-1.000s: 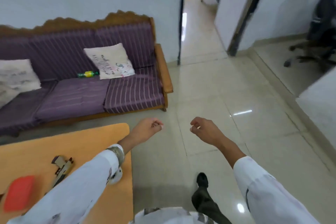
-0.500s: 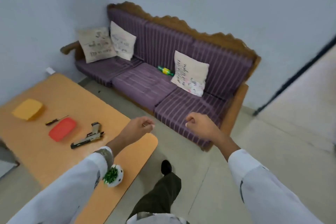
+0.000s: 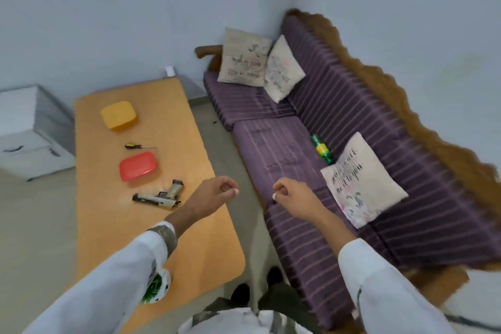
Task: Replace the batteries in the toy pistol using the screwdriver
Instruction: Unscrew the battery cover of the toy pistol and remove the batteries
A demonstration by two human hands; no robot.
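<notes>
Toy pistol lies on the table near the curled, empty left hand; right hand likewise.

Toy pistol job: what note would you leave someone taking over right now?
Left hand and right hand: held up in the air, fingers curled, holding nothing.
Tan-and-black toy pistol lies on the orange wooden table beside the red plastic box; the yellow-and-black-handled screwdriver lies beyond that box.
Done: nothing; both lie untouched.
Left: unscrew the pistol, swap batteries, close it. No batteries in sight.
</notes>
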